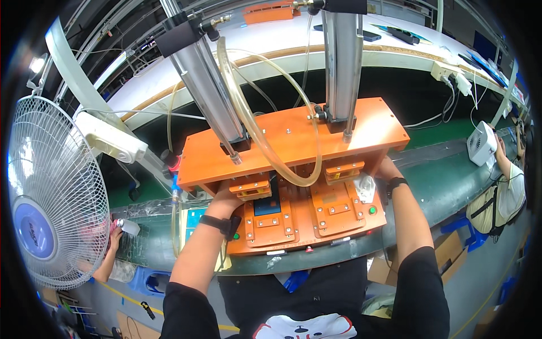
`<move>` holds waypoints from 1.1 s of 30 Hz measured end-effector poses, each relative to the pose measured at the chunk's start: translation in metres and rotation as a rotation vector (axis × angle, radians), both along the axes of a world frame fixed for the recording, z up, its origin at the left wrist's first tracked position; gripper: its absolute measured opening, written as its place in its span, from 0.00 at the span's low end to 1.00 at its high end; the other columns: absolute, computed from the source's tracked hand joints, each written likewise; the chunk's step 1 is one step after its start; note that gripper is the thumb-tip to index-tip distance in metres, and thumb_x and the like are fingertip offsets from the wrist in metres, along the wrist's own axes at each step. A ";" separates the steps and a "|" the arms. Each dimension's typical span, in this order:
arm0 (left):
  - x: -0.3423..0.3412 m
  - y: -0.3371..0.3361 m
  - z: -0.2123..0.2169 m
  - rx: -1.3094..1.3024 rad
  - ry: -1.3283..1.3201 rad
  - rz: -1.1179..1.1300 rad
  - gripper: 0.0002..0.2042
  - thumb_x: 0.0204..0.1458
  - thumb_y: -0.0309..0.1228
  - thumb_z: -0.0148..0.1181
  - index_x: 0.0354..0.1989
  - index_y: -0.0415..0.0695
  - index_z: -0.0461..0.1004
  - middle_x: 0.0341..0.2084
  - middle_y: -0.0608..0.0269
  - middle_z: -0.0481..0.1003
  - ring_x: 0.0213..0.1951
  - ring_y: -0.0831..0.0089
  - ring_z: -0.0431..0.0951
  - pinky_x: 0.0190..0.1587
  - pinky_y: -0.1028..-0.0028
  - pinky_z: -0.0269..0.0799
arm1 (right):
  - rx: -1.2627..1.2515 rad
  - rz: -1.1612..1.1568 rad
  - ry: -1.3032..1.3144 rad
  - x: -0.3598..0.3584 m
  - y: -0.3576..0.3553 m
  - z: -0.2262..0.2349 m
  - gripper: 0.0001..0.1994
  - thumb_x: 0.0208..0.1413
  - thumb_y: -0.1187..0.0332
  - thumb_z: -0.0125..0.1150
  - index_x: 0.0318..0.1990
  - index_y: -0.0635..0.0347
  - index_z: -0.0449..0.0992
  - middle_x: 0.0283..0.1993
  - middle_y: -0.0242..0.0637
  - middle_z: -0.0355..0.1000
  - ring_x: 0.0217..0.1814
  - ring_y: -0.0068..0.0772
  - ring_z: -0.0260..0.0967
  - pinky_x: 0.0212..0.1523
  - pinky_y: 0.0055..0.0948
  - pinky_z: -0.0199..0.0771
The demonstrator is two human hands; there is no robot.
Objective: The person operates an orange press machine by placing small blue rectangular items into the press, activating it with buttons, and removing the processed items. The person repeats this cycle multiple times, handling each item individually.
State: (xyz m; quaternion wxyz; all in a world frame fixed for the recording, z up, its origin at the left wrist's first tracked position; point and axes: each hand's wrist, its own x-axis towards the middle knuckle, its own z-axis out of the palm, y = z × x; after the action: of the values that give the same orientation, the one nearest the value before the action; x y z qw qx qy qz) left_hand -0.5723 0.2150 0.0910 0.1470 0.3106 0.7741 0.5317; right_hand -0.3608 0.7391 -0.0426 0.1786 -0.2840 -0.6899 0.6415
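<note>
In front of me stands an orange twin press [293,141] with two upright metal cylinders. My left hand [228,195] reaches under its top plate on the left side, beside the left pressing block [250,187]. Its fingers are hidden there. Below that block, a dark flat panel [267,207] lies at the back of the left fixture [270,227]. At the press's right end is my right hand [388,170], with its fingers out of sight behind the frame. A crumpled white piece [366,188] rests by the right fixture [339,214]. Both wrists wear dark bands.
A white fan [56,192] stands close on the left. Clear hoses [248,127] loop over the press. Green buttons [372,210] sit on the base's corners. The green belt [440,181] runs sideways beneath. Other people's hands [115,240] show at both sides; a small white fan [480,144] stands right.
</note>
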 end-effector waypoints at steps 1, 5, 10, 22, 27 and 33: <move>0.000 0.007 0.000 0.003 0.003 -0.020 0.27 0.56 0.35 0.70 0.64 0.48 0.71 0.61 0.55 0.76 0.64 0.58 0.74 0.66 0.65 0.71 | 0.138 0.049 -0.012 0.003 0.014 -0.006 0.23 0.69 0.48 0.57 0.56 0.58 0.76 0.44 0.34 0.80 0.37 0.27 0.79 0.33 0.26 0.76; -0.001 0.026 -0.003 0.006 0.039 -0.058 0.27 0.55 0.37 0.70 0.64 0.49 0.71 0.60 0.55 0.76 0.64 0.58 0.74 0.66 0.65 0.71 | 0.415 0.166 -0.138 0.031 0.032 -0.010 0.22 0.68 0.48 0.58 0.54 0.59 0.78 0.42 0.31 0.79 0.34 0.23 0.75 0.32 0.26 0.74; 0.002 0.015 -0.003 -0.059 0.136 -0.025 0.27 0.55 0.39 0.71 0.63 0.49 0.72 0.59 0.55 0.77 0.64 0.58 0.74 0.65 0.64 0.71 | 0.106 0.064 -0.266 0.121 -0.050 0.038 0.19 0.68 0.53 0.61 0.53 0.60 0.78 0.43 0.29 0.78 0.38 0.20 0.73 0.37 0.23 0.72; 0.078 -0.025 0.062 -0.200 0.557 -0.090 0.18 0.57 0.34 0.66 0.55 0.42 0.77 0.50 0.46 0.79 0.51 0.47 0.79 0.53 0.59 0.76 | 0.106 -0.373 0.231 0.199 -0.226 0.034 0.22 0.73 0.62 0.54 0.69 0.62 0.69 0.60 0.31 0.71 0.58 0.19 0.67 0.55 0.22 0.68; 0.122 -0.080 0.021 -0.020 0.644 0.198 0.18 0.59 0.27 0.63 0.57 0.37 0.74 0.57 0.44 0.74 0.60 0.49 0.73 0.65 0.61 0.67 | 0.064 -0.331 0.383 0.170 -0.227 0.043 0.23 0.75 0.63 0.50 0.71 0.65 0.65 0.63 0.34 0.70 0.63 0.21 0.66 0.63 0.26 0.67; 0.159 -0.119 -0.075 0.269 0.277 0.443 0.22 0.66 0.24 0.53 0.67 0.32 0.63 0.68 0.44 0.63 0.69 0.55 0.65 0.70 0.61 0.60 | -0.084 -0.355 0.435 0.140 -0.222 0.040 0.21 0.74 0.64 0.49 0.68 0.67 0.67 0.57 0.37 0.75 0.57 0.24 0.73 0.60 0.27 0.73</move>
State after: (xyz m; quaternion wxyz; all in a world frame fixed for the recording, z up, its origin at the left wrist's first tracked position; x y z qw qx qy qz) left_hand -0.4137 0.0955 0.0162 -0.1223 0.2205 0.7583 0.6011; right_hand -0.2203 0.5168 -0.0030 0.4201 -0.2633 -0.5474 0.6742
